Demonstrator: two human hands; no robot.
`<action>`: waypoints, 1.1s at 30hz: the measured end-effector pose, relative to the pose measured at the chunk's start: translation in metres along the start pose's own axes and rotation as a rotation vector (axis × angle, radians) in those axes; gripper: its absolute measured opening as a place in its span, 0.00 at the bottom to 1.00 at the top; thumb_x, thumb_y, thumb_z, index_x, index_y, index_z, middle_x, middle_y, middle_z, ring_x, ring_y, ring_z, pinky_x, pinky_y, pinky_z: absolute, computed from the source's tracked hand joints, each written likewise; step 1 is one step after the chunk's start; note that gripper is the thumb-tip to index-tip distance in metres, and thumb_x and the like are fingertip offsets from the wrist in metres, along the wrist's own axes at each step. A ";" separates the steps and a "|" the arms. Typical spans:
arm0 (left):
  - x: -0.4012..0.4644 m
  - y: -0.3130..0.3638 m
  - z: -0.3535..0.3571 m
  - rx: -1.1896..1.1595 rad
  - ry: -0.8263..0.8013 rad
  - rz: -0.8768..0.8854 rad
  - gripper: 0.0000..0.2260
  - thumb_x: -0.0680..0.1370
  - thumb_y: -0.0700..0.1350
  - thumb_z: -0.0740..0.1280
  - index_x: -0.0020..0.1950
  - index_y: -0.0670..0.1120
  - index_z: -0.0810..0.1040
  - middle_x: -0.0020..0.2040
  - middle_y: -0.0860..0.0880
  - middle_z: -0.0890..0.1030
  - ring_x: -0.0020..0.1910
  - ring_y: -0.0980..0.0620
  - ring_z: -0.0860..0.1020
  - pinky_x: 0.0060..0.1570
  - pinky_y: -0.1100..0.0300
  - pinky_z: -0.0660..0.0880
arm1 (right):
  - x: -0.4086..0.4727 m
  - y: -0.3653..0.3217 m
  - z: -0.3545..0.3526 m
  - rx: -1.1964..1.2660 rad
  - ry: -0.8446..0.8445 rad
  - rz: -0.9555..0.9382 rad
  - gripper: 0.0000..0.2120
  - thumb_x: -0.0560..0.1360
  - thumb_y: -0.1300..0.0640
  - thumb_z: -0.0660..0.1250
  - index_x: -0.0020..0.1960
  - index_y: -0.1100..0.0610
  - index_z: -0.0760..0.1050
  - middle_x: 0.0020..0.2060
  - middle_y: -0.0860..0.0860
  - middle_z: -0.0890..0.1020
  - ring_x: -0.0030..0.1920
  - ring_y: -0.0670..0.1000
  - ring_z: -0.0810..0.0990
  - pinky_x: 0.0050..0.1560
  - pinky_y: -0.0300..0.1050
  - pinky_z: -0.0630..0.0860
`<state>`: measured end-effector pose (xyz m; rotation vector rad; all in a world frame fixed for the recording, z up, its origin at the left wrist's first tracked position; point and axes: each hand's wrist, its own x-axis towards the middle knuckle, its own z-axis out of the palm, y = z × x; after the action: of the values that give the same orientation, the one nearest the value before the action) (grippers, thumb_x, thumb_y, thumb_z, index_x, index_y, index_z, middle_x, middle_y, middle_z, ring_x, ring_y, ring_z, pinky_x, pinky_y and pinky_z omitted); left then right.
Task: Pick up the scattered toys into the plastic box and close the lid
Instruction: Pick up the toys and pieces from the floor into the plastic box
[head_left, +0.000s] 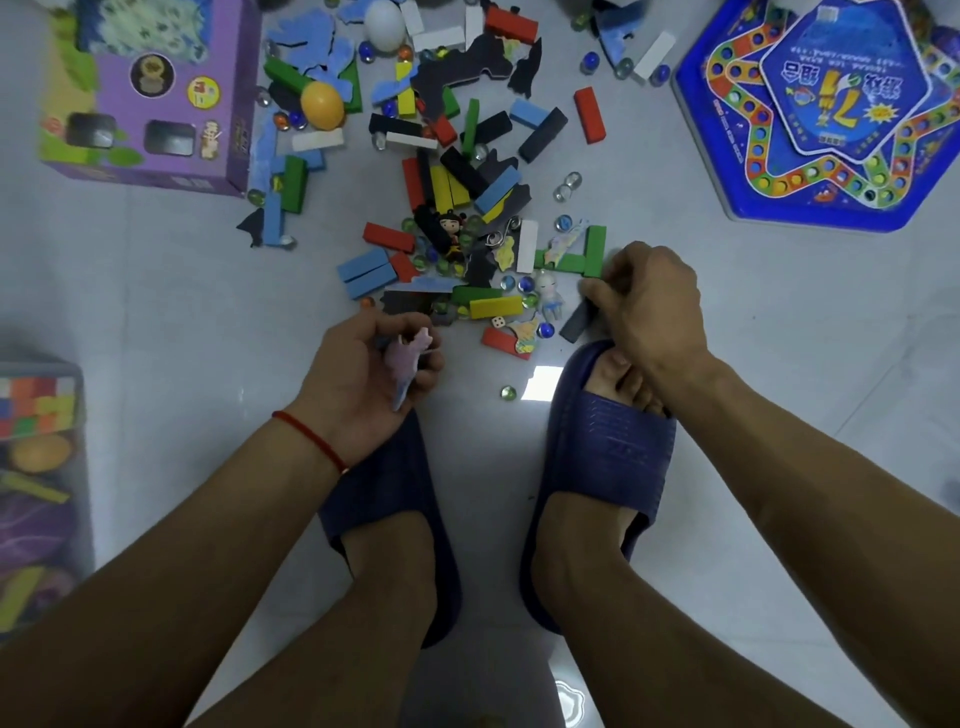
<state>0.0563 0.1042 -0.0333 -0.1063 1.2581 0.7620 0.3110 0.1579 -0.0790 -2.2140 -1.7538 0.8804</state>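
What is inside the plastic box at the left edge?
Through the cloudy plastic box show stacked coloured blocks, an orange egg and a yellowish block. Whatever lies beneath them is hidden.

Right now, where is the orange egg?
In the head view, the orange egg lies on the floor at the upper left of the toy pile, just right of the purple box, touching a green block.

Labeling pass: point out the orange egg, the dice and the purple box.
orange egg (322, 105), head view, middle of shell.
dice (498, 322), head view, top face.
purple box (156, 98), head view, printed top panel.
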 end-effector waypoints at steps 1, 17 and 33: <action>-0.001 -0.001 0.001 0.052 0.022 0.000 0.10 0.79 0.43 0.57 0.45 0.42 0.75 0.37 0.46 0.76 0.31 0.50 0.73 0.23 0.65 0.70 | 0.001 0.002 -0.001 0.037 0.000 0.011 0.10 0.73 0.50 0.73 0.47 0.57 0.78 0.44 0.53 0.81 0.44 0.54 0.80 0.48 0.53 0.78; -0.003 -0.014 0.015 0.337 -0.022 0.116 0.11 0.78 0.42 0.55 0.39 0.41 0.74 0.31 0.46 0.71 0.23 0.50 0.68 0.18 0.67 0.61 | -0.042 -0.050 -0.030 0.312 -0.552 -0.174 0.22 0.81 0.46 0.58 0.32 0.55 0.74 0.28 0.52 0.74 0.28 0.50 0.71 0.30 0.42 0.67; 0.004 -0.015 0.015 0.242 -0.013 0.118 0.12 0.80 0.44 0.57 0.45 0.40 0.77 0.40 0.43 0.77 0.32 0.49 0.76 0.28 0.61 0.74 | -0.046 -0.045 -0.033 0.577 -0.642 0.106 0.15 0.79 0.50 0.59 0.41 0.60 0.74 0.30 0.52 0.72 0.31 0.50 0.64 0.25 0.43 0.61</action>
<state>0.0777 0.1018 -0.0365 0.1703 1.3436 0.7039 0.2860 0.1350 -0.0153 -1.7471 -1.3151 1.9898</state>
